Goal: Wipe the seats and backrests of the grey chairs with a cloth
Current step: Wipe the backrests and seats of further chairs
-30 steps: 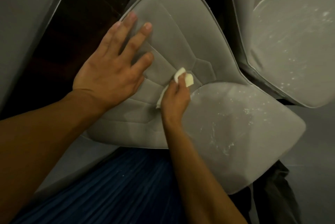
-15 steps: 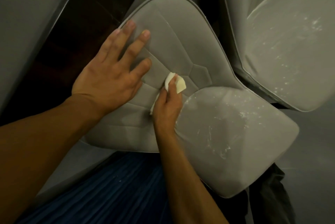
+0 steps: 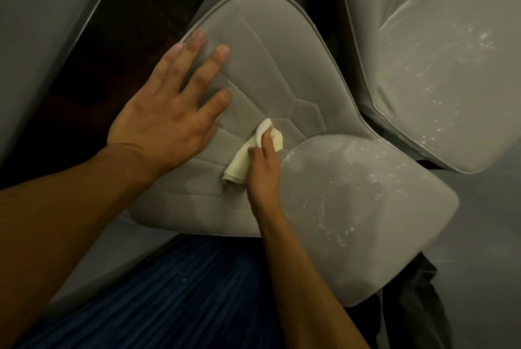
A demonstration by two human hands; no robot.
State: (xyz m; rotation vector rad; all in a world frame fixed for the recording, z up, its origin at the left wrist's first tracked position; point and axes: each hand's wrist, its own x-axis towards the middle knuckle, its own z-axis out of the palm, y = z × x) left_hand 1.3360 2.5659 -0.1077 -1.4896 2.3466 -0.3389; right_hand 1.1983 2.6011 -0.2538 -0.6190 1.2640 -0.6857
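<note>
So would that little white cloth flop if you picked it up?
Probably floppy: the cloth sags in soft folds under the right hand. Likely light too, since it bunches small in that grip.

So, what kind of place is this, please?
Probably an indoor seating or dining area: a grey padded chair with stitched backrest beside a second grey speckled chair, over a dark brown floor.
</note>
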